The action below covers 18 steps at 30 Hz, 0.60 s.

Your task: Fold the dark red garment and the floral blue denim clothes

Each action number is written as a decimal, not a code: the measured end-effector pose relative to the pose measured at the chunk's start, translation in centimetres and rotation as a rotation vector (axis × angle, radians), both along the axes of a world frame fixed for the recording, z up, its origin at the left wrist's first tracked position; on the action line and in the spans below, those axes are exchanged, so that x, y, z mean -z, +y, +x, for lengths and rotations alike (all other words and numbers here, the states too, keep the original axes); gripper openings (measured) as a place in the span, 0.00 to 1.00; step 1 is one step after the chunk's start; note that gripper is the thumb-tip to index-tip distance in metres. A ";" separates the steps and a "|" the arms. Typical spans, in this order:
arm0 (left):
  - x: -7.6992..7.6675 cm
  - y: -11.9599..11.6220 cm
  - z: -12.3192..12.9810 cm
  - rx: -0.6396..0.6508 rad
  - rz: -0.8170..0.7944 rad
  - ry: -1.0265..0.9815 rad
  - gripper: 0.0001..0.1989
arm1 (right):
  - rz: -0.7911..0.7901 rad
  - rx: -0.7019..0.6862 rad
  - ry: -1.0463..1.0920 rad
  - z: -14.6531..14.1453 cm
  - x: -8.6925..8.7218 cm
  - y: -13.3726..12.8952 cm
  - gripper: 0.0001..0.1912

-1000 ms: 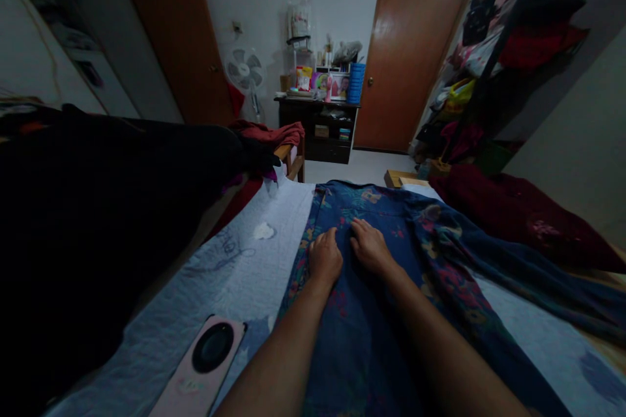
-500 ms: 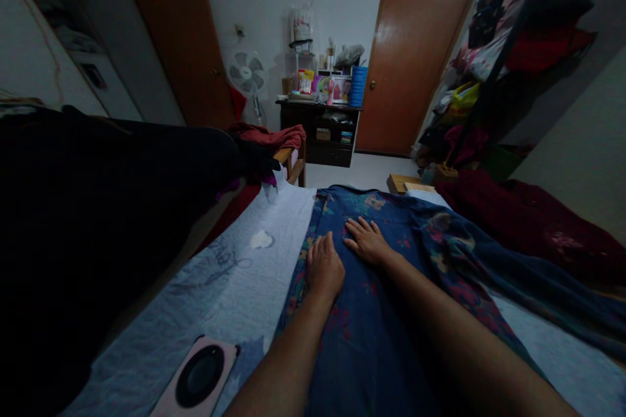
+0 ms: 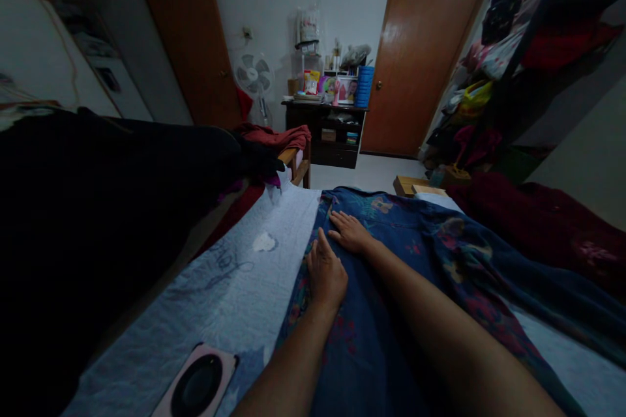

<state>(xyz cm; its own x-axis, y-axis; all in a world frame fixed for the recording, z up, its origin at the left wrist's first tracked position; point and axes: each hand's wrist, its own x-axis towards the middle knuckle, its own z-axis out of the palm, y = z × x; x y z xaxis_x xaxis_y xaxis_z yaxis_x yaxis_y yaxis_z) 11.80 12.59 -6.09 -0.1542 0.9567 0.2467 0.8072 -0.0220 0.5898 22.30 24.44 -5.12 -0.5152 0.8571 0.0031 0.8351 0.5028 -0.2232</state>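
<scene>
The garment (image 3: 369,339) lies spread on the bed (image 3: 235,303). The right hand (image 3: 351,234), palm down, fingers apart, seemingly steadies its far left; the left hand (image 3: 328,279), nearer, is half-curled, whether gripping I cannot tell.

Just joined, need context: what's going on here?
A person's right hand lies palm down on a dark blue, flower-patterned cloth garment spread over a pale blue patterned sheet. The left hand is nearer the camera, by the garment's left side; its grip is unclear. A pink phone with a round black ring lies left on the sheet.
</scene>
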 end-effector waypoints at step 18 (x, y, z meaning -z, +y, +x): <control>0.4 0.2 0.0 -0.077 0.111 -0.130 0.40 | 0.055 -0.090 -0.016 -2.6 -0.5 0.8 0.32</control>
